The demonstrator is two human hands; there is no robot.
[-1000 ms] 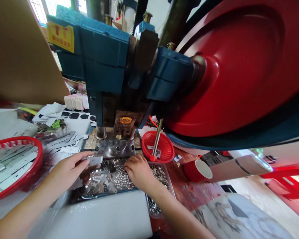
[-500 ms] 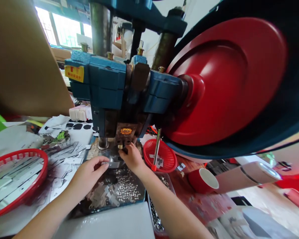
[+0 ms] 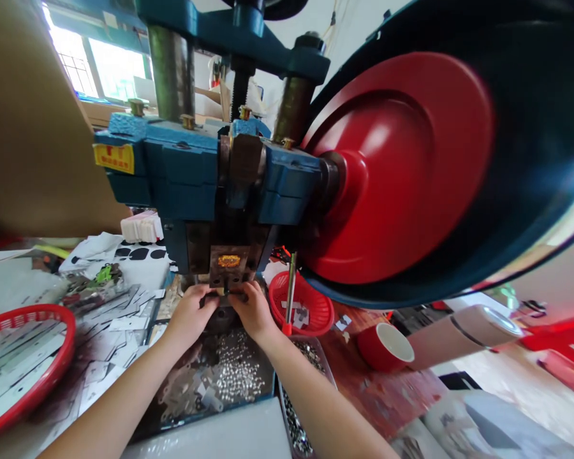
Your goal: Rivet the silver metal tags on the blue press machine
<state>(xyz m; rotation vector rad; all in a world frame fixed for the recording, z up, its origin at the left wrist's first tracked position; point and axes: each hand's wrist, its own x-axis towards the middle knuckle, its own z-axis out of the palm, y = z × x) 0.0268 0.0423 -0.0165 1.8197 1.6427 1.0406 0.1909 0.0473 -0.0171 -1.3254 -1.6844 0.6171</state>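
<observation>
My left hand [image 3: 191, 315] is closed in a pinch on a small flat metal plate [image 3: 224, 298], at the die under the ram [image 3: 228, 266] of a blue press [image 3: 182, 172]. Opposite it, my right hand [image 3: 254, 311] has its thumb and fingers pressed together at the same die, close to the plate's other end. What the right fingertips pinch is too small and too hidden to make out. Below the hands, a dark tray [image 3: 191, 363] holds loose flat metal pieces [image 3: 186, 389] and a heap of small shiny metal parts [image 3: 239, 376].
A large red flywheel [image 3: 402, 172] fills the upper right. Red baskets stand left [image 3: 69, 363] and right [image 3: 323, 312] of the press. Beside the right forearm are a long bin of metal parts [image 3: 299, 408], a red cup [image 3: 382, 347] and a pink flask [image 3: 459, 338].
My left hand has moved up and right, carrying the plate from in front of the die to beneath the ram. My right hand stays at the die. The camera view has shifted slightly.
</observation>
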